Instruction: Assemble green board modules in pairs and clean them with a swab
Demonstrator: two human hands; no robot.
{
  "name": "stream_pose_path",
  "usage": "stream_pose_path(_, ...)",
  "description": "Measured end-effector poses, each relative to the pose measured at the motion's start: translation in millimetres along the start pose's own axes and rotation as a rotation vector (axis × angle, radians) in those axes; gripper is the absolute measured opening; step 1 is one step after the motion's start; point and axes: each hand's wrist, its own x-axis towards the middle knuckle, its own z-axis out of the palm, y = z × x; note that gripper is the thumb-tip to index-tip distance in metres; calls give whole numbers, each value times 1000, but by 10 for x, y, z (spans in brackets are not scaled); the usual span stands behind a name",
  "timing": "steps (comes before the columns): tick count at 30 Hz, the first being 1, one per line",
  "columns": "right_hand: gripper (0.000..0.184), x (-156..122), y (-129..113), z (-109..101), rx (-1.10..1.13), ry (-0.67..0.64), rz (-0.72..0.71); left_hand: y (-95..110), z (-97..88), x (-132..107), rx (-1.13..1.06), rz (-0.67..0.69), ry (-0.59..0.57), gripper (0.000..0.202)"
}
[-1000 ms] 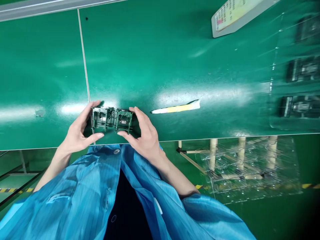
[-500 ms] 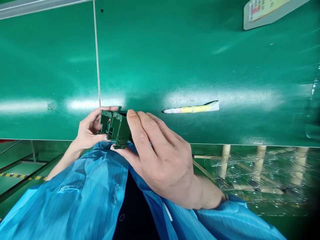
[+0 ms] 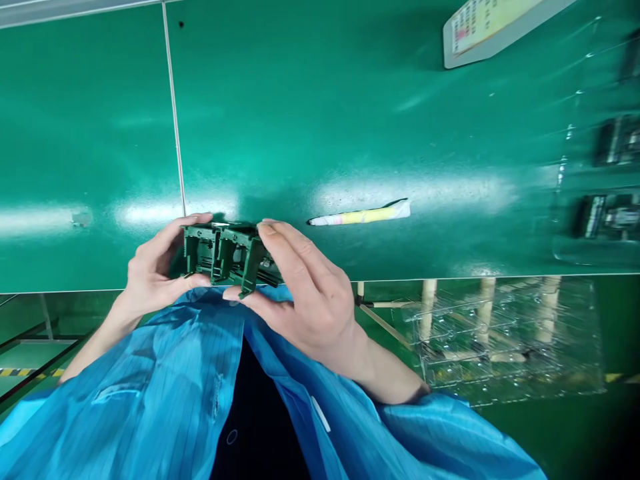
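Both hands grip a dark green plastic housing [image 3: 227, 257] with open bays and upright walls, held just over the bench's front edge. My left hand [image 3: 155, 267] pinches its left end, thumb below and fingers above. On the right end, my right hand [image 3: 310, 300] is closed with the thumb under the near corner and the fingers along the top. Parts of the housing are hidden behind the right fingers. To the right of the hands lies a slim pen-like tool [image 3: 363, 215] wrapped in white and yellow, with a dark tip pointing left.
The green bench top [image 3: 310, 120] has a pale seam [image 3: 173, 107] at left. A grey holder with a printed label [image 3: 485, 30] stands at the back right. Clear trays with dark parts [image 3: 613, 217] sit at the right edge. Below the bench, clear plastic trays [image 3: 510, 340] rest on a pipe rack.
The housing has turned so that more of its bays face me. My view has shifted right, bringing the dark parts at the right edge into sight. Both hands keep their hold.
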Motion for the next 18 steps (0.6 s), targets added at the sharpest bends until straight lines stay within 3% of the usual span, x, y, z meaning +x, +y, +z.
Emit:
stream_pose_path(3,63,-110,92,151,208,17,125,157,-59,67,339,278,37,78)
stream_pose_path(6,67,-217,143,327,463,-9,276,313,-97,147,522,491,-23,87)
stream_pose_path(9,70,-289,140,427,616,-30,322,403,-111,196,564,508,-92,86)
stream_pose_path(14,71,-319,120,400,667,-135,343,414,-122,201,565,516,-88,83)
stream_pose_path(18,70,-308,134,319,632,-94,301,387,-131,155,458,403,-65,79)
